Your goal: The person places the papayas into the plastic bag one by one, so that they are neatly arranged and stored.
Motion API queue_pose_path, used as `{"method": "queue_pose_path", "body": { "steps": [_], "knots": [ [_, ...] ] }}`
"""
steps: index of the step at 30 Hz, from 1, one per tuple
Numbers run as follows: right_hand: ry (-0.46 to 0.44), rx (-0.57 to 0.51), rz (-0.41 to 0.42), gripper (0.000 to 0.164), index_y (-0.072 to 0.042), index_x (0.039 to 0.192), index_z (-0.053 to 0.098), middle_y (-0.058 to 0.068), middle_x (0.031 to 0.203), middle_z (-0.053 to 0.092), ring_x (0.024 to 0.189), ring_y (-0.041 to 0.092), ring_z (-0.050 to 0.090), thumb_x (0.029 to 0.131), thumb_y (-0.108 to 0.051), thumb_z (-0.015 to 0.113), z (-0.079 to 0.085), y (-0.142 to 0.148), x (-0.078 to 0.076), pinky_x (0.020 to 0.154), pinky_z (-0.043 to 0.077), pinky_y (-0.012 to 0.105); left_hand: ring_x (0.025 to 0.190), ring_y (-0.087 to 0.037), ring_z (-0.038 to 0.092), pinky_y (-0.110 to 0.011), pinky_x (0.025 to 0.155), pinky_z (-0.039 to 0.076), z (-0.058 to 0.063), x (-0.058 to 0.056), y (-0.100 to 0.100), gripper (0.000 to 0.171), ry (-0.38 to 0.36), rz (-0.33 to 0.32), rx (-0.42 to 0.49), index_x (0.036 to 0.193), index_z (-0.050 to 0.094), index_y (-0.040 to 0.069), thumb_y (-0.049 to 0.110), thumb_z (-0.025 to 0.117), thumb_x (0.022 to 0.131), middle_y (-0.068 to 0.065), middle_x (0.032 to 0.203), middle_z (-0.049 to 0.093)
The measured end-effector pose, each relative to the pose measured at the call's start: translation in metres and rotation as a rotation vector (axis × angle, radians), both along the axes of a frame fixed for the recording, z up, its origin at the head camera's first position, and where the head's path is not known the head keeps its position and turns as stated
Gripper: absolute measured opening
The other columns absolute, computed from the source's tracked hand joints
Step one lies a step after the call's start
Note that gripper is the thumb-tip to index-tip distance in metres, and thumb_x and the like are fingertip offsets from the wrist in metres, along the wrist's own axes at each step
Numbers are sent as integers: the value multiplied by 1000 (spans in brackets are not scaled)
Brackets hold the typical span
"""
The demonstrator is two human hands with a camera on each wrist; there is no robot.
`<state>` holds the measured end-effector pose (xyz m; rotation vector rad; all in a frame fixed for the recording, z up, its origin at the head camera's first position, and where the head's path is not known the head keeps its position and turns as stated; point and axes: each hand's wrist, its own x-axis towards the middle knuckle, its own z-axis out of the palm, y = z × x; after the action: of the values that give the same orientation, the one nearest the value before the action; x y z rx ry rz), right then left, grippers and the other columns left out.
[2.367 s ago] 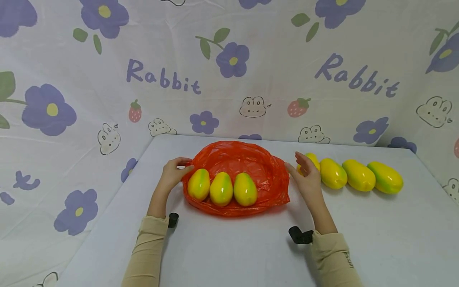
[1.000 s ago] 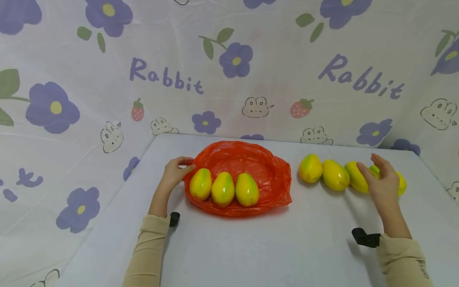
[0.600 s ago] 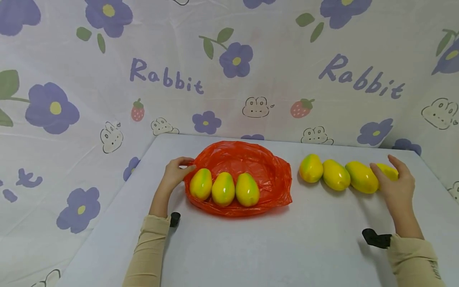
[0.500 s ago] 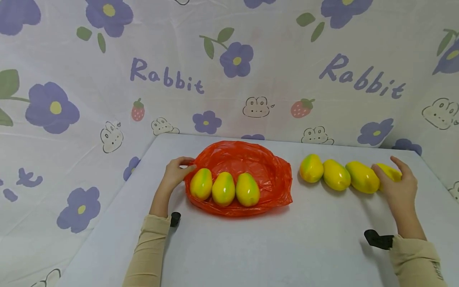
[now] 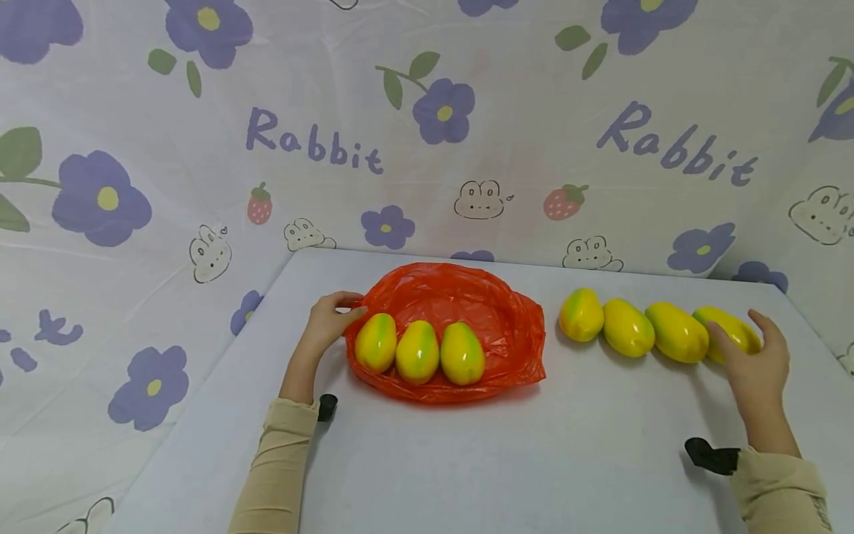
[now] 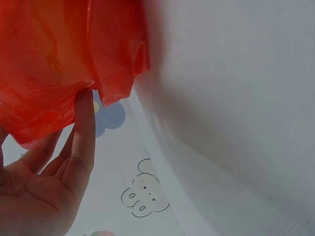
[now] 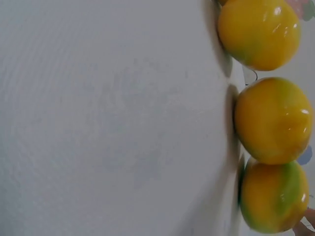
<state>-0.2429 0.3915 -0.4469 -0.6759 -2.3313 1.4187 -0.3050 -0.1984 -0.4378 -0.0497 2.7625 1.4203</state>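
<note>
My left hand point(image 5: 330, 320) pinches the left rim of a crinkled red plastic bag point(image 5: 460, 285), fingers against the plastic in the left wrist view. Inside the opened bag, three glossy yellow-green, papaya-like fruits point(image 5: 417, 353) lie side by side along the front. To the right, several matching fruits point(image 5: 629, 328) form a row on the table. At its far end my right hand point(image 5: 760, 371) spreads thumb and fingers about the rightmost fruit point(image 5: 730, 330), the thumb overlapping it in view. In the right wrist view, only fingertips point(image 7: 306, 223) show beside that end fruit point(image 7: 273, 196).
A white table point(image 5: 520, 467) carries everything. Behind it hangs a patterned cloth point(image 5: 507, 148) with flowers, rabbits and lettering. Black devices, one at the left wrist point(image 5: 327, 407) and one at the right wrist point(image 5: 712, 457), stick out over the table.
My right hand has left the bag's right side and moved right along the row to the last fruit. My left hand stays at the bag's rim; the fruits have not moved.
</note>
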Motion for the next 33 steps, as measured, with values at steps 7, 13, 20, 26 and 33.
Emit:
{"method": "queue_pose_path", "body": {
  "steps": [7, 13, 20, 26, 33],
  "knots": [
    [-38, -50, -12, 78, -17, 158, 14, 7, 166, 4, 154, 24, 0, 95, -41, 54, -9, 7, 0, 126, 2, 42, 119, -35, 55, -42, 93, 56, -1, -1, 0, 42, 2, 1, -4, 133, 58, 9, 26, 60, 96, -18, 136, 57],
    [-54, -95, -2, 81, -17, 158, 6, 5, 166, -2, 154, 25, -3, 96, -39, 53, -16, 12, 0, 126, 1, 42, 121, -34, 54, -42, 94, 56, 0, 0, 0, 42, -4, -3, 9, 134, 57, 8, 27, 60, 96, -17, 137, 57],
    [-59, -145, 6, 83, -18, 158, 2, 1, 166, -4, 154, 19, -4, 96, -37, 54, -20, 14, -2, 126, 3, 36, 118, -34, 56, -41, 92, 57, 1, 1, 0, 42, 4, -10, 15, 134, 57, 7, 26, 61, 96, -18, 136, 57],
    [-50, -164, 24, 81, -21, 158, 3, -2, 166, -4, 154, 15, -4, 97, -36, 53, -24, 17, -4, 126, 3, 31, 118, -35, 56, -42, 92, 57, 2, 2, 2, 42, 15, -18, 19, 134, 57, 7, 26, 60, 96, -19, 136, 57],
    [-81, -177, -11, 71, -30, 157, 10, -9, 166, 5, 149, 10, 13, 98, -32, 51, -29, 20, -7, 123, 18, 25, 119, -35, 56, -42, 92, 57, 3, 2, 2, 42, 8, -14, 14, 134, 57, 6, 25, 60, 96, -19, 136, 57]
  ]
}}
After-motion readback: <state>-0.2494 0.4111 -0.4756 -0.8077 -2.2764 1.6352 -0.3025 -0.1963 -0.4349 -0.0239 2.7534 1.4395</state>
